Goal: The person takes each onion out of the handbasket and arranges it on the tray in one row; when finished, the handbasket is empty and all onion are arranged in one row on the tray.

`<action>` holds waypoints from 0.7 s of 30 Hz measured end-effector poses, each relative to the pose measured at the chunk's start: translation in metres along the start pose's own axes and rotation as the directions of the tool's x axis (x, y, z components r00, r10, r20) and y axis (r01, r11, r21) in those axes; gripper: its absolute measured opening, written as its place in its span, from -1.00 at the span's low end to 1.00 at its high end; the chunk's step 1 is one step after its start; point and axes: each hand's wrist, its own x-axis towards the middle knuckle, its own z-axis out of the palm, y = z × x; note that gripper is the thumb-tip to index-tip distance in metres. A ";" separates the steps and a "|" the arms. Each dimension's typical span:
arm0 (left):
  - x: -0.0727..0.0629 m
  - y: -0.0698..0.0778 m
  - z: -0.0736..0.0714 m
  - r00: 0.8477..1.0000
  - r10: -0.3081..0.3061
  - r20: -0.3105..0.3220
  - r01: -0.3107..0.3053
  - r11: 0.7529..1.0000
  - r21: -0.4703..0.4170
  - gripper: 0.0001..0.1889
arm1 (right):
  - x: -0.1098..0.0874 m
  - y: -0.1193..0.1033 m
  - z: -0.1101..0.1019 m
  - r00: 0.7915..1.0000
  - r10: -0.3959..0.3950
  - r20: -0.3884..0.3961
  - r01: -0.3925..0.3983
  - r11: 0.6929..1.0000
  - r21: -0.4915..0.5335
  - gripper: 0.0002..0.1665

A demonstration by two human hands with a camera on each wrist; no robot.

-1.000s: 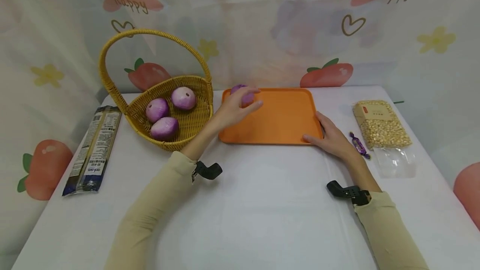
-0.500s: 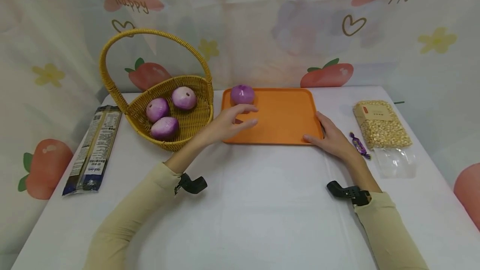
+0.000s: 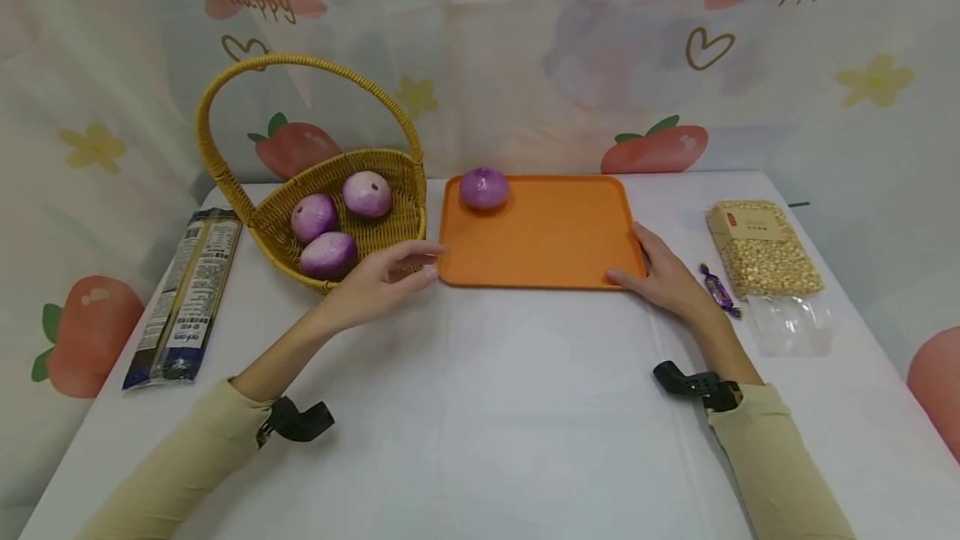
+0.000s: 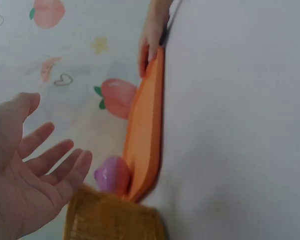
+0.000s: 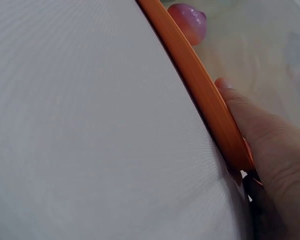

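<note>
One purple onion (image 3: 483, 189) sits in the far left corner of the orange tray (image 3: 547, 248). My left hand (image 3: 375, 286) is held over the near right rim of the wicker basket (image 3: 270, 227), its fingers loosely spread and nothing in them. The left wrist view shows that palm (image 4: 30, 180) bare. With my right hand (image 3: 663, 277) I grip the tray's near right corner, the thumb (image 5: 239, 105) over the rim; the other fingers are partly hidden. Inside the basket lie several more purple onions (image 3: 328, 255).
Left of the basket lies a long printed packet (image 3: 183, 298). To the right of the tray are a purple-wrapped candy (image 3: 720, 290) and a clear bag of yellow kernels (image 3: 765, 248). A patterned curtain (image 3: 525, 65) hangs behind the white-covered table (image 3: 517, 407).
My left hand has let go of the onion and drawn back to the left and toward me, from the tray to the basket's near side. The right hand keeps its place on the tray.
</note>
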 end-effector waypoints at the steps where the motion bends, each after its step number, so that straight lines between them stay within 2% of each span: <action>1: -0.005 -0.001 -0.005 1.000 -0.012 -0.007 0.012 1.000 0.009 -0.58 | 0.000 0.000 0.000 1.000 0.001 -0.001 -0.001 1.000 0.001 0.21; 5: -0.020 -0.004 -0.023 0.999 -0.042 -0.032 0.043 0.998 0.044 -0.57 | 0.000 0.001 -0.001 1.000 -0.005 -0.004 0.005 1.000 0.002 0.20; 9: -0.028 -0.010 -0.043 0.998 -0.022 -0.057 0.028 0.995 0.097 -0.60 | 0.000 0.003 -0.001 1.000 0.002 -0.003 -0.002 1.000 0.000 0.21; 12: -0.032 -0.015 -0.060 0.997 -0.015 -0.075 0.025 0.990 0.141 -0.61 | 0.001 0.002 -0.001 1.000 0.015 0.001 -0.015 1.000 0.001 0.22; 15: -0.034 -0.021 -0.075 0.995 -0.052 -0.081 0.065 0.983 0.170 -0.60 | 0.001 0.002 0.000 1.000 0.020 0.005 -0.020 1.000 0.001 0.22; 21: -0.036 -0.031 -0.099 0.994 -0.082 -0.074 0.097 0.969 0.227 -0.58 | 0.001 0.001 0.000 1.000 0.021 0.006 -0.021 1.000 -0.002 0.23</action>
